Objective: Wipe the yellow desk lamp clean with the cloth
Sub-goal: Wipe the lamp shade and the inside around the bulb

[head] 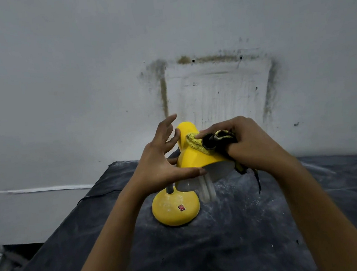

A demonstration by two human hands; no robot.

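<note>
Bracing probably light, slick lamp point(193, 157) with splayed left hand point(160, 158), wiping with soft cloth point(197, 143) clenched in right hand point(251, 142); safest holding shade rim point(218, 161), clear of fragile bulb point(206, 189).

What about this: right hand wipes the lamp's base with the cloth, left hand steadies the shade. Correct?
Wrong spot. In the head view the right hand wipes the shade, not the base, with the cloth; the left hand steadies the shade.

Two arms come in from the near edge: the left forearm point(116, 227) and the right forearm point(313, 205), both bare as far as they show. The left hand point(163, 164) and the right hand point(249, 144) are bare too, with long, slender fingers.
</note>
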